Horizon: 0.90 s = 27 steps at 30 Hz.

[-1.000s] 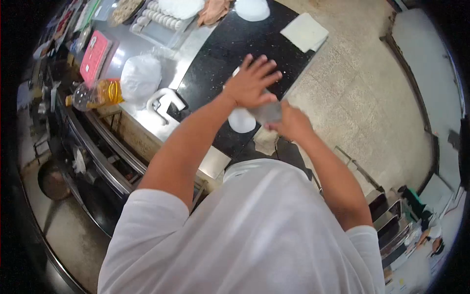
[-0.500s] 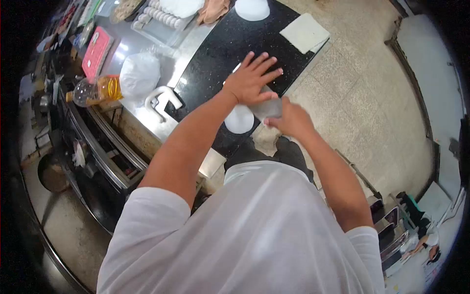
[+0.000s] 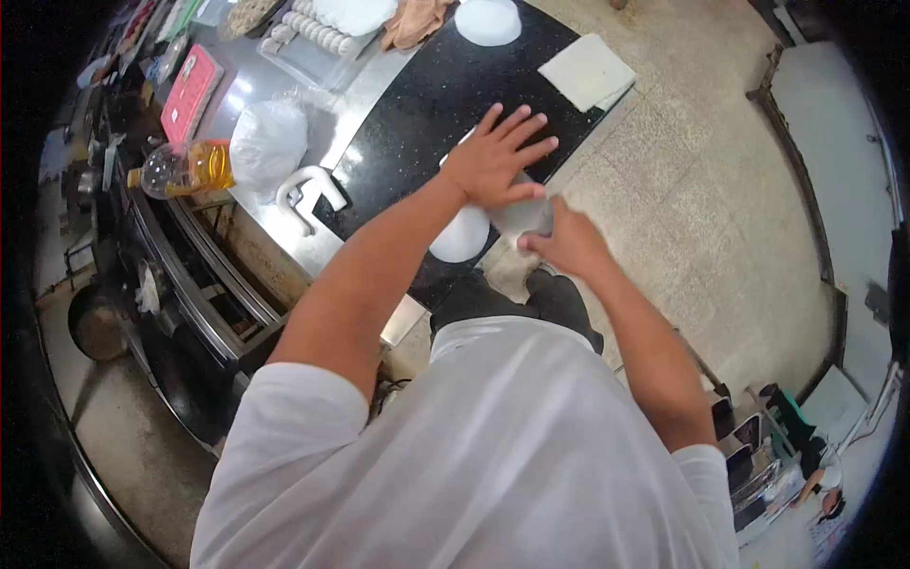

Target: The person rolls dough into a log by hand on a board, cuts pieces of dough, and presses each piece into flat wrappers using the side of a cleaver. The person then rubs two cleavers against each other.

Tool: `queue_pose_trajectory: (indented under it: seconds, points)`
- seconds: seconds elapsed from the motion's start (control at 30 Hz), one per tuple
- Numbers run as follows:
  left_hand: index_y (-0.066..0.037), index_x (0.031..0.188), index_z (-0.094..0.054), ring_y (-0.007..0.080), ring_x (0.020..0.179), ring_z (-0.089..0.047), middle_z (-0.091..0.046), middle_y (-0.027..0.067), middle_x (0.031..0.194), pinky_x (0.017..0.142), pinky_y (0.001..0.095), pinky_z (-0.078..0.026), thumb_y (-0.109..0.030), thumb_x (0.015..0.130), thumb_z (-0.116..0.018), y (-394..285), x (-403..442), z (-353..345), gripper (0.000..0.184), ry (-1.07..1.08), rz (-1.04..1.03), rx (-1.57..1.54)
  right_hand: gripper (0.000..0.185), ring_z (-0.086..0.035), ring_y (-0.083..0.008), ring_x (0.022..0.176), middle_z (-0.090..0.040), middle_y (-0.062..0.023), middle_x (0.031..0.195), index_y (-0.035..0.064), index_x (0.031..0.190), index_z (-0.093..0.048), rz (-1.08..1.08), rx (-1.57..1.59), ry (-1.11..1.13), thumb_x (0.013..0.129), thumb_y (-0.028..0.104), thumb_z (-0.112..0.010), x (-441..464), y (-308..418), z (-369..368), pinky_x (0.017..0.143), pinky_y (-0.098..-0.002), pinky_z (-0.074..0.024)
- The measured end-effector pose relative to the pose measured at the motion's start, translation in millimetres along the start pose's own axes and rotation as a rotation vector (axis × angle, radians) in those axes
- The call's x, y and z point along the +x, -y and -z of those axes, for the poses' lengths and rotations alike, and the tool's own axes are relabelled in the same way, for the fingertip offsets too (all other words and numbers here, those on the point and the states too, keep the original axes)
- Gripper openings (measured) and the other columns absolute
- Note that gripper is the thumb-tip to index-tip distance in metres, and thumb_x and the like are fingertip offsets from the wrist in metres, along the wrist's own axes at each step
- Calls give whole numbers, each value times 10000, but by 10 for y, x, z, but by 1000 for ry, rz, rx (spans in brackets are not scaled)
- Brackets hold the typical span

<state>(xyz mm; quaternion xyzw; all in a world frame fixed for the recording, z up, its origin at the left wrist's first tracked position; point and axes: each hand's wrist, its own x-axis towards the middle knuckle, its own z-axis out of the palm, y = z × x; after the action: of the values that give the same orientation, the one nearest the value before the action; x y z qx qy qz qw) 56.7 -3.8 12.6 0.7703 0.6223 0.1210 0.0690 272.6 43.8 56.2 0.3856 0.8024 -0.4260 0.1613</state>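
My left hand [image 3: 498, 161] lies with fingers spread, palm down over a broad grey metal blade that looks like a cleaver [image 3: 524, 218]. My right hand [image 3: 571, 239] is wrapped round the handle end of the cleaver, near the edge of the black speckled board [image 3: 417, 109]. Beside my left wrist is a thin white round sheet [image 3: 462, 237], partly covered by the forearm. A sliver of something white shows by the left hand; the rest is hidden. Another white round [image 3: 488, 21] sits at the board's far end.
A folded white cloth [image 3: 588, 73] lies at the board's right corner. To the left are a white bent handle [image 3: 313, 190], a plastic bag [image 3: 270, 147], an oil bottle [image 3: 194, 169], a pink box [image 3: 192, 93] and a tray of dough balls [image 3: 318, 43]. A tan cloth [image 3: 414, 24] lies behind.
Both hands have shifted slightly to the right, and the cleaver with them. My left hand stays spread over the blade. The view has tilted a little.
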Motion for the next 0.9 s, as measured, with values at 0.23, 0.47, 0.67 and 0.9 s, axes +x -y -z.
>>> queue_pose_trajectory:
  seconds: [0.23,0.47,0.67,0.9]
  points:
    - [-242,1494,-504,335,1523,-274,-391,86,1608,1218,641,-119,-672,883,-542,-276,-680,-33,748,219,-148,-156,694,-697,-450,971,-708,-278,1005,15,1202,-530,-91,66,94,751,440,-844,-391,-17,-680,823,-528,-553]
    - [-228,1453,-546,329,1472,-358,-461,87,1548,1204,609,-177,-690,877,-586,82,-137,56,740,-184,-130,51,632,-701,-463,915,-716,-253,966,28,1183,-502,-35,-178,-144,789,406,-821,-13,229,-81,768,-524,-555]
    - [-107,1262,-643,354,1075,-673,-688,193,1185,887,449,-534,-650,847,-674,62,-270,316,684,-322,297,-190,544,-681,-500,923,-690,-308,962,-16,1197,-455,-269,91,-324,874,300,-758,-694,279,-900,766,-542,-535]
    - [-49,1079,-693,350,817,-726,-735,179,904,764,432,-565,-363,855,-772,-49,-1044,298,394,94,468,-566,437,-683,-485,924,-692,-294,907,-9,1174,-504,-303,111,-135,895,247,-723,-1854,337,-1374,752,-526,-538]
